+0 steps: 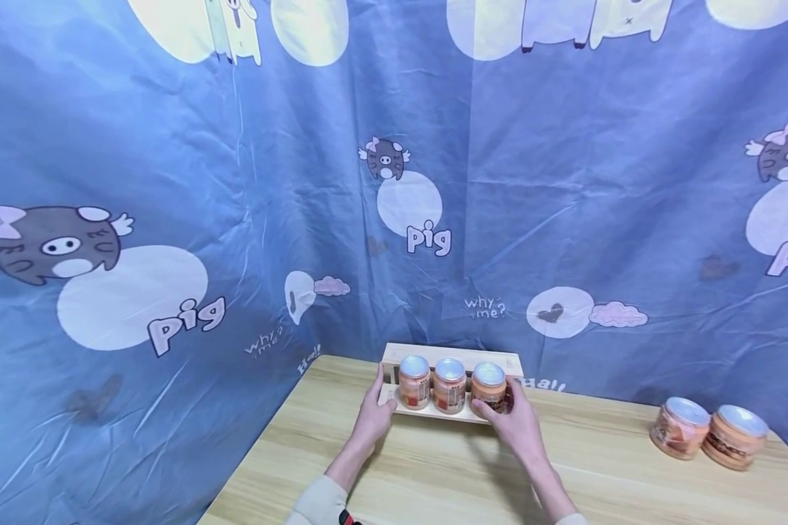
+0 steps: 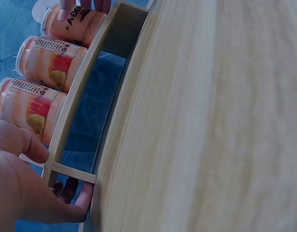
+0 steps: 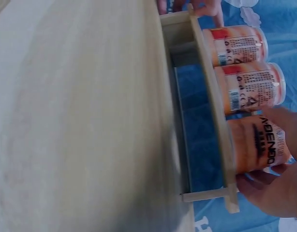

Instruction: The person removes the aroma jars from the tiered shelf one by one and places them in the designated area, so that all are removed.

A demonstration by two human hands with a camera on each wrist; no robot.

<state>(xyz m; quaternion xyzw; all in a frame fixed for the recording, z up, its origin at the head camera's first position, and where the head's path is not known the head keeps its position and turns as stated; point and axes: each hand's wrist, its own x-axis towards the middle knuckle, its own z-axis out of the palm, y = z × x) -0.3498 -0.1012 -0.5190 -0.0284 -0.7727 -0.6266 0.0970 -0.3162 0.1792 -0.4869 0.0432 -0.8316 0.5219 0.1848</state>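
At the far left hangs a blue cloth [image 1: 269, 146] printed with cartoon pigs, which runs behind the whole scene. Next comes a pale sleeve [image 1: 319, 502] with a red and black band [image 1: 346, 518] at the wrist. The left hand [image 1: 376, 419] grips the left end of a small wooden rack [image 1: 449, 354], its thumb on the lower shelf board and its fingers curled beneath, around the end piece, as the left wrist view shows. The rack stands at the back of the wood-grained surface [image 1: 420, 470], close to the cloth.

Along the rack's lower board three orange jars with silver lids stand upright in a row. The left jar [image 1: 414, 391] and the middle jar [image 1: 449, 394] are just beside each other, their printed labels facing front. The right jar [image 1: 489, 379] has dark lettering, and the right hand [image 1: 520, 424] grasps it, thumb on the near side and fingers around the other. Well apart, toward the right end of the surface, two more jars [image 1: 679, 432] stand side by side, also silver-lidded
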